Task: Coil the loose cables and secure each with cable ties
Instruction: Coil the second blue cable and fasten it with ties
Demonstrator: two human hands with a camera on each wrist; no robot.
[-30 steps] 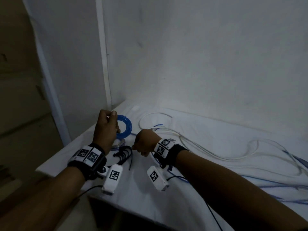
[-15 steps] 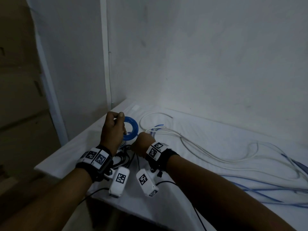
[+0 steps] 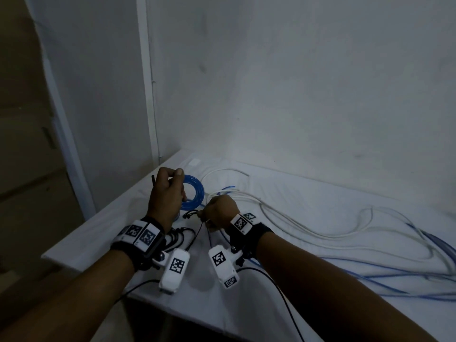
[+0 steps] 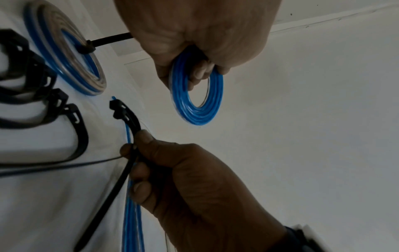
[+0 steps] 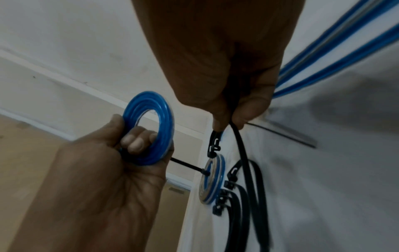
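Observation:
My left hand [image 3: 174, 182] grips a small blue cable coil [image 3: 195, 196] held upright above the table's left corner; the fingers curl through its hole [image 4: 198, 95]. Just to its right, my right hand [image 3: 206, 216] pinches black cable ties [image 4: 127, 119], whose heads [image 5: 214, 145] stick out past the fingertips and whose straps trail down. A second blue-and-grey coil [image 4: 64, 56], with a black tie round it, lies on the table below the left hand. More loose black ties [image 3: 179, 239] lie heaped near my wrists.
Long white cables [image 3: 308, 225] loop across the white table [image 3: 308, 193], and loose blue cables [image 3: 407, 277] run along its right side. Walls close in behind and at the left. The table's left edge [image 3: 93, 233] is near my left wrist.
My left hand with the blue coil has shifted slightly right, closer to the right hand. The right hand has stayed by the tie pile and now has ties lifted off it.

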